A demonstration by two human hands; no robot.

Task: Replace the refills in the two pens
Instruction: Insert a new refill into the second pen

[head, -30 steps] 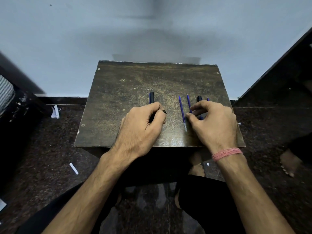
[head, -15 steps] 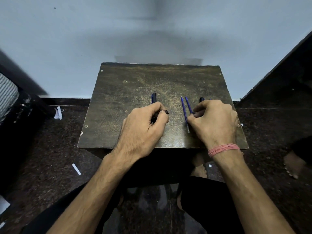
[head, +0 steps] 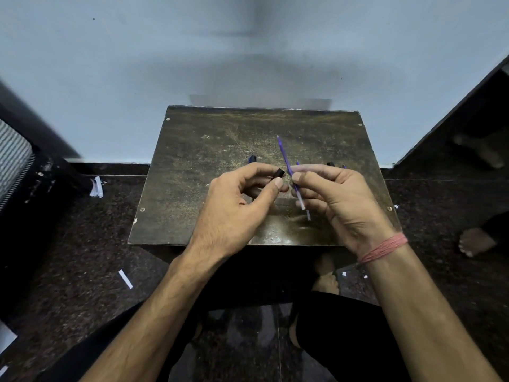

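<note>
Head view: above the table [head: 192, 188], the left hand [head: 237, 210] gripped a black pen barrel [head: 278, 173]; the right hand [head: 338, 199] pinched a blue refill [head: 285, 155] beside its mouth. Neither refill looked fitted yet

A worn, scratched brown table [head: 209, 172] stands against a pale blue-grey wall [head: 137, 64] on a dark speckled floor [head: 82, 244]. Small white paper scraps [head: 125, 279] lie scattered on the floor to the left, with a crumpled one [head: 97, 186] near the skirting. At the left edge sits a striped object [head: 12, 158], possibly fabric, too blurred to identify.
</note>
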